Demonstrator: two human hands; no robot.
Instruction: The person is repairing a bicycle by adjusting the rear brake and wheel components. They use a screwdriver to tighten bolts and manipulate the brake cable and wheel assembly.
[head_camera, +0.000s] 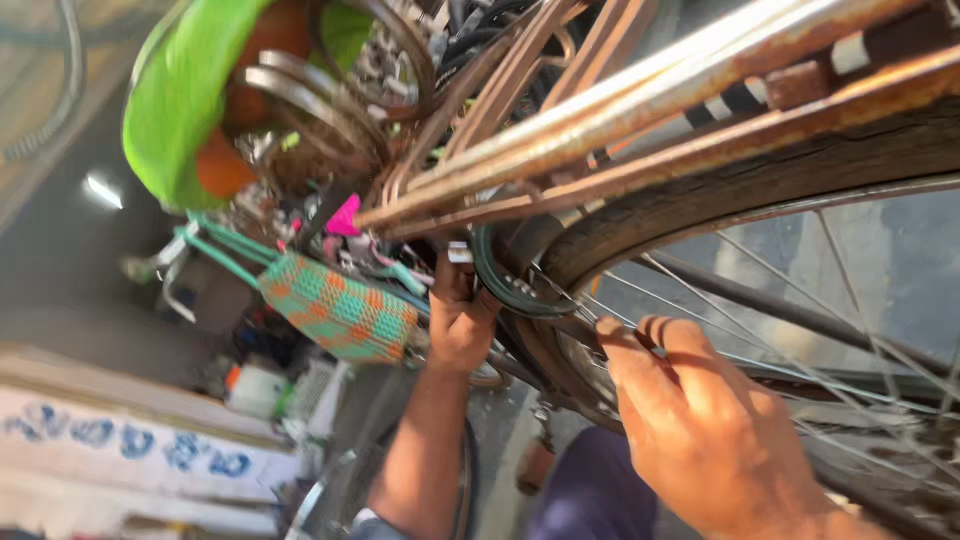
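Note:
A rusty old bicycle fills the view, tilted, with its rear wheel (800, 200) at the right and a rusted carrier rack (640, 110) above the tyre. My left hand (458, 322) reaches up from below and is closed on a dark frame part beside the curved dark green mudguard end (505, 290). A small white piece shows just above its fingers. My right hand (700, 420), close to the camera, has its fingers curled around thin spokes (720, 360) near the wheel rim.
A woven orange and green bag (340, 305) hangs at the left of the bicycle. A bright green cover (180, 90) sits over the springs of the saddle. Blurred ground, a white container (255, 390) and a painted wall lie at the lower left.

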